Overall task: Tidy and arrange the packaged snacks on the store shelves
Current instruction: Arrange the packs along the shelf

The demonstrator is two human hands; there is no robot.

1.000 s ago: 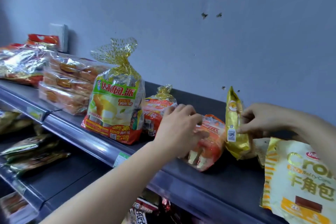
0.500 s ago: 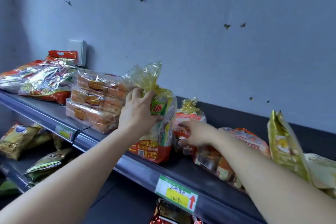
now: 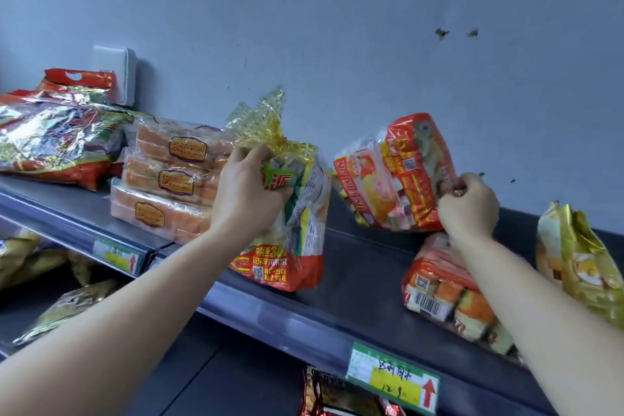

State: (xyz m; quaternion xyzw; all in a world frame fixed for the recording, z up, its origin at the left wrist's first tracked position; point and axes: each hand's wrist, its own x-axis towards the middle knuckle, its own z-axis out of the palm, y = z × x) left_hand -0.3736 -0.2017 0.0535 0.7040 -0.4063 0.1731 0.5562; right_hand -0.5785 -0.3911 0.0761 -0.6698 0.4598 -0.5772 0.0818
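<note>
My left hand point(image 3: 248, 194) grips the neck of a tall cake bag point(image 3: 293, 240) with a gold-tied top, which stands upright near the front of the dark shelf point(image 3: 358, 284). My right hand point(image 3: 467, 208) pinches the end of a red-and-orange snack pack point(image 3: 391, 176) and holds it lifted and tilted above the shelf. Below that hand a similar orange pack point(image 3: 445, 297) lies flat on the shelf. To the left of the tall bag sits a stack of clear-wrapped cake packs point(image 3: 169, 179).
A gold bag point(image 3: 577, 257) leans at the far right. Shiny foil bags point(image 3: 57, 138) lie at the far left before a white wall box point(image 3: 114, 73). Price tags point(image 3: 393, 380) hang on the shelf rail. More bags point(image 3: 64, 307) fill the lower shelf.
My right hand has lifted the red-and-orange pack off the shelf and moved it right. My left hand keeps its grip on the tall bag, which has turned and shifted slightly.
</note>
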